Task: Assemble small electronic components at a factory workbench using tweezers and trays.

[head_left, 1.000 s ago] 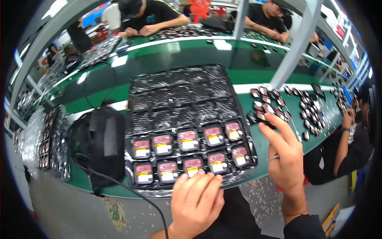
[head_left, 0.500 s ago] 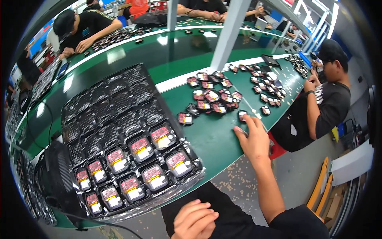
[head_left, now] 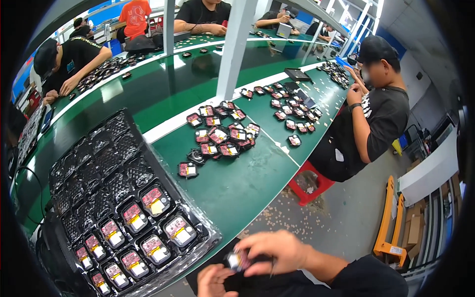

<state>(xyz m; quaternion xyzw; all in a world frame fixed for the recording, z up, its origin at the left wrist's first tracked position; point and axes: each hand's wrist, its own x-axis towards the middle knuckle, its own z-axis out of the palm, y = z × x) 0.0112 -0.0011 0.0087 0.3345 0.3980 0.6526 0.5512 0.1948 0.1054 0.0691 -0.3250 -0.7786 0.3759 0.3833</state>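
Observation:
My right hand (head_left: 279, 250) grips a small black plastic device casing (head_left: 238, 260) with a red circuit board and a white block inside, held over my lap. My left hand (head_left: 213, 283) is just left of it, fingers loosely bent and apart; whether a fingertip touches the casing I cannot tell. To the left, a black blister tray (head_left: 101, 171) lies on the green table. Its two near rows hold several similar casings (head_left: 158, 249) with red boards, yellow strips and white blocks. The farther pockets are bare. A loose pile of such casings (head_left: 217, 134) lies beyond the tray's right side.
The green worktable (head_left: 232, 190) curves away to the right, with more casings (head_left: 297, 106) farther along it. A grey post (head_left: 237, 49) rises behind the pile. A person (head_left: 381, 109) works at the right, near a red stool (head_left: 311, 184). Dark cable (head_left: 42, 190) runs by the tray's left.
My right hand has come back from the table to my lap, now with a casing in it. My left hand has moved slightly left and down in view. The view has turned right.

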